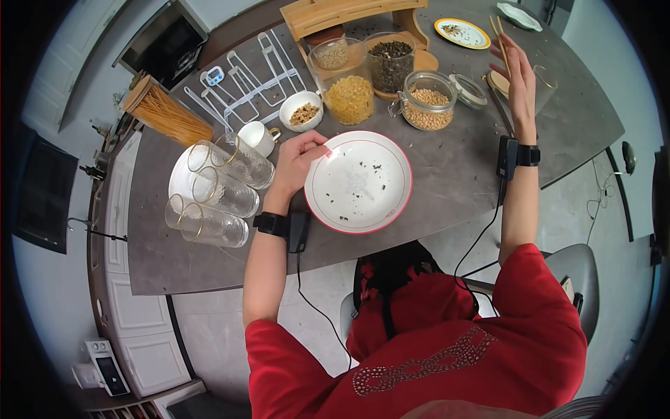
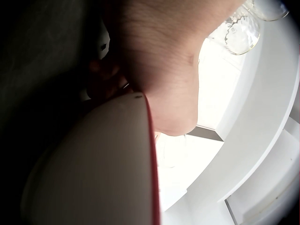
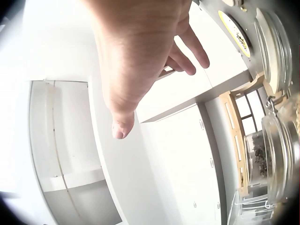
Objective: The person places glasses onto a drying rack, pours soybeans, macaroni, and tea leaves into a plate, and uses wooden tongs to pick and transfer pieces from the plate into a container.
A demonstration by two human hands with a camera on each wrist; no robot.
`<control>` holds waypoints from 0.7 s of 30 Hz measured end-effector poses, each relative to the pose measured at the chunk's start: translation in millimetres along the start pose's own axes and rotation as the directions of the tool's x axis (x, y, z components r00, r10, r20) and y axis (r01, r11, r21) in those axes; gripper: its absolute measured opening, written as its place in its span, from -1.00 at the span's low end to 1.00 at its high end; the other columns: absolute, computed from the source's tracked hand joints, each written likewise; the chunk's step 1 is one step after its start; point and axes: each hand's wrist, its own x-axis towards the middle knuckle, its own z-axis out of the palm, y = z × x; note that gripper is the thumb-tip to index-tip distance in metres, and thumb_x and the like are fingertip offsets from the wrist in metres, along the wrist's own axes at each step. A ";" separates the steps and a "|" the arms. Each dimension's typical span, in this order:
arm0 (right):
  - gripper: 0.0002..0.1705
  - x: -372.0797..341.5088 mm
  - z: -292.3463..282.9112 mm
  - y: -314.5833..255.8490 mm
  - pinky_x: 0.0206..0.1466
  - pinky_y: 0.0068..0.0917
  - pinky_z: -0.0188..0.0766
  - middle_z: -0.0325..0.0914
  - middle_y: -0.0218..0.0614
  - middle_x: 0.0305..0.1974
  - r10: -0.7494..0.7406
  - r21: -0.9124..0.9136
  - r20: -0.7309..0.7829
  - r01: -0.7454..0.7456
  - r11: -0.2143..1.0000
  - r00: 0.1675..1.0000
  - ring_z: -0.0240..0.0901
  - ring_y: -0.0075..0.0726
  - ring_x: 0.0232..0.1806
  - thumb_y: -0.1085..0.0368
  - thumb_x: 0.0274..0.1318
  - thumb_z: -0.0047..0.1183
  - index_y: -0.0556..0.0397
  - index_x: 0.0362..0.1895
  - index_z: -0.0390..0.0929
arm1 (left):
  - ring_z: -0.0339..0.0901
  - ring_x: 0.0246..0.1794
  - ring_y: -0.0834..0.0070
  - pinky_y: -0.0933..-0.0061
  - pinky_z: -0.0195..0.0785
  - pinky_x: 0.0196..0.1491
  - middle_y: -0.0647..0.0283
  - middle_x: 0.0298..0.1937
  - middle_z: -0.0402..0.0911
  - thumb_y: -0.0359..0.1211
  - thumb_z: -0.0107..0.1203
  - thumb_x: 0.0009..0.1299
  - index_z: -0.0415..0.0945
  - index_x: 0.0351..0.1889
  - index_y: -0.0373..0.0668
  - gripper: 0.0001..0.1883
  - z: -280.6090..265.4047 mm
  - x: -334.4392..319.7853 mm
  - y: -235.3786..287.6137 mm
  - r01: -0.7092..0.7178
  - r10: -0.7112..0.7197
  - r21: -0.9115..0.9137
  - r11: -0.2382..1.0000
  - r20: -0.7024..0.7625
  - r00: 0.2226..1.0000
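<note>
My left hand (image 1: pixel 300 162) grips the left rim of a white red-edged plate (image 1: pixel 357 209), its thumb over the edge. Small dark bits are scattered on the plate. Part of the plate (image 2: pixel 103 164) fills the left wrist view, below the hand (image 2: pixel 159 70). My right hand (image 1: pixel 520 91) is raised at the right side of the table, fingers extended and thumb apart. Wooden chopsticks (image 1: pixel 500 40) lie across its fingers; how they are held is unclear. The right wrist view shows the hand (image 3: pixel 140 56) with spread fingers. Beside it stands a clear glass (image 1: pixel 546 85).
Ribbed glasses (image 1: pixel 227 192), a white cup (image 1: pixel 257 138) and a bowl of nuts (image 1: pixel 303 113) are left of the plate. Behind stand yellow pasta (image 1: pixel 350 101), an open jar of chickpeas (image 1: pixel 428 105) and a wooden shelf (image 1: pixel 349 15). A yellow-rimmed plate (image 1: pixel 476 36) lies at the back right.
</note>
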 end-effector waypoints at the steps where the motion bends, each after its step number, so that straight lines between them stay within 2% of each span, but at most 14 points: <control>1: -0.42 0.0 -0.4 -0.6 0.24 -0.34 0.54 0.61 -0.13 0.26 0.060 -0.087 -0.010 -0.061 0.994 0.998 0.57 -0.27 0.23 0.06 0.54 0.02 0.10 0.47 0.41 | 0.53 -0.44 0.77 0.67 0.29 -0.35 0.37 -0.41 0.69 -0.44 0.18 0.46 0.62 -0.13 -0.31 -0.87 -0.6 -0.9 1.9 -0.004 0.004 -0.004 1.000 -0.007 1.000; 2: -0.42 0.9 -1.6 2.5 0.24 -0.34 0.54 0.61 -0.13 0.26 0.057 -0.087 -0.002 -0.056 0.995 0.998 0.57 -0.27 0.23 0.06 0.54 0.02 0.10 0.47 0.41 | 0.54 -0.43 0.77 0.67 0.30 -0.34 0.37 -0.41 0.70 -0.44 0.18 0.46 0.62 -0.13 -0.32 -0.87 -0.7 -0.9 2.3 0.003 -0.003 0.019 1.000 -0.005 1.000; 4: -0.56 -1.3 -2.6 7.6 0.20 -0.35 0.53 0.66 -0.17 0.19 0.013 -0.263 0.055 0.002 0.965 0.998 0.59 -0.31 0.20 0.17 0.56 -0.02 0.12 0.34 0.48 | 0.56 -0.42 0.76 0.67 0.31 -0.34 0.36 -0.41 0.70 -0.44 0.18 0.47 0.62 -0.13 -0.32 -0.87 0.4 -2.4 1.2 0.018 -0.018 0.041 0.999 -0.004 1.000; 6: -0.63 -4.3 -3.7 9.1 0.16 -0.35 0.54 0.70 -0.22 0.14 0.028 -0.324 0.038 -0.014 0.946 0.999 0.62 -0.32 0.15 0.22 0.52 -0.01 0.11 0.27 0.50 | 0.46 -0.48 0.80 0.61 0.25 -0.39 0.41 -0.52 0.64 -0.44 0.22 0.41 0.63 -0.22 -0.33 -0.88 2.5 -1.6 0.7 -0.004 0.004 0.000 1.000 -0.035 0.999; 8: -0.69 -5.4 -6.6 11.4 0.13 -0.34 0.54 0.73 -0.27 0.08 0.037 -0.385 0.019 -0.027 0.923 0.999 0.64 -0.33 0.11 0.27 0.49 0.00 0.10 0.19 0.52 | 0.46 -0.49 0.80 0.62 0.25 -0.39 0.41 -0.52 0.64 -0.44 0.22 0.41 0.63 -0.22 -0.33 -0.88 5.7 -2.4 2.8 -0.001 0.001 -0.018 1.000 -0.045 0.999; 10: -0.75 -7.7 -10.6 17.2 0.02 -0.33 0.54 0.77 -0.24 -0.09 0.082 -0.505 -0.031 -0.086 0.859 0.996 0.70 -0.26 -0.07 0.38 0.37 0.02 0.10 0.08 0.56 | 0.46 -0.49 0.79 0.62 0.24 -0.39 0.41 -0.52 0.64 -0.44 0.22 0.41 0.63 -0.22 -0.33 -0.88 6.7 -1.4 4.4 -0.001 -0.001 -0.035 0.999 -0.059 0.998; 11: -0.75 -7.4 -12.3 17.9 0.02 -0.33 0.54 0.77 -0.24 -0.09 0.084 -0.502 -0.030 -0.087 0.861 0.996 0.70 -0.26 -0.07 0.38 0.37 0.02 0.10 0.08 0.56 | 0.46 -0.49 0.79 0.62 0.25 -0.39 0.40 -0.52 0.64 -0.44 0.22 0.41 0.63 -0.22 -0.34 -0.88 6.0 -1.2 4.3 0.002 -0.003 -0.031 1.000 -0.053 0.999; 13: -0.71 -7.8 -16.9 15.6 -0.05 -0.30 0.54 0.74 -0.12 -0.24 0.008 -0.690 0.015 0.004 0.724 1.000 0.71 -0.13 -0.19 0.50 0.16 0.00 0.14 -0.04 0.62 | 0.46 -0.48 0.79 0.62 0.25 -0.39 0.40 -0.51 0.65 -0.44 0.22 0.41 0.63 -0.22 -0.34 -0.88 4.5 -2.6 4.0 0.010 -0.011 -0.020 1.000 -0.048 0.999; 14: -0.71 -8.7 -19.0 12.9 -0.05 -0.30 0.54 0.74 -0.12 -0.24 0.010 -0.686 0.013 0.002 0.727 1.000 0.71 -0.13 -0.19 0.50 0.16 0.00 0.14 -0.04 0.62 | 0.47 -0.48 0.79 0.63 0.26 -0.38 0.39 -0.51 0.65 -0.44 0.22 0.41 0.63 -0.22 -0.34 -0.88 3.9 -2.5 3.4 0.006 -0.007 -0.022 1.000 -0.043 0.999; 16: -0.75 -10.7 -23.7 4.5 -0.06 -0.29 0.53 0.69 -0.03 -0.34 0.150 -0.735 0.073 -0.049 0.676 0.986 0.71 -0.05 -0.19 0.57 -0.04 -0.03 0.20 -0.27 0.66 | 0.47 -0.47 0.79 0.63 0.26 -0.38 0.39 -0.50 0.66 -0.44 0.21 0.41 0.63 -0.22 -0.34 -0.88 4.3 -2.0 2.7 0.001 -0.002 -0.023 1.000 -0.038 0.999; 17: -0.75 -11.3 -23.8 0.5 -0.06 -0.29 0.53 0.69 -0.03 -0.34 0.150 -0.734 0.071 -0.050 0.678 0.986 0.71 -0.05 -0.19 0.57 -0.04 -0.03 0.20 -0.27 0.66 | 0.48 -0.47 0.79 0.63 0.26 -0.38 0.39 -0.50 0.66 -0.44 0.21 0.41 0.63 -0.21 -0.34 -0.88 4.8 -2.1 2.3 0.001 -0.003 -0.041 0.999 -0.041 0.999; 19: -0.77 -12.4 -22.7 -6.1 -0.04 -0.27 0.54 0.71 -0.04 -0.34 0.237 -0.723 0.093 -0.098 0.684 0.967 0.72 0.00 -0.18 0.61 -0.19 -0.05 0.24 -0.47 0.67 | 0.49 -0.47 0.79 0.63 0.27 -0.38 0.38 -0.49 0.67 -0.44 0.21 0.42 0.63 -0.21 -0.34 -0.88 3.4 -1.8 0.6 -0.001 -0.001 -0.056 0.998 -0.040 0.999; 21: -0.78 -12.3 -28.4 3.2 -0.01 -0.28 0.55 0.72 -0.03 -0.32 0.235 -0.717 0.116 -0.082 0.692 0.965 0.72 0.02 -0.16 0.61 -0.22 -0.05 0.25 -0.51 0.68 | 0.61 -0.38 0.72 0.67 0.37 -0.30 0.28 -0.34 0.75 -0.48 0.14 0.48 0.61 -0.10 -0.34 -0.88 -1.4 -1.3 -1.6 0.023 -0.023 -0.021 0.999 0.014 1.000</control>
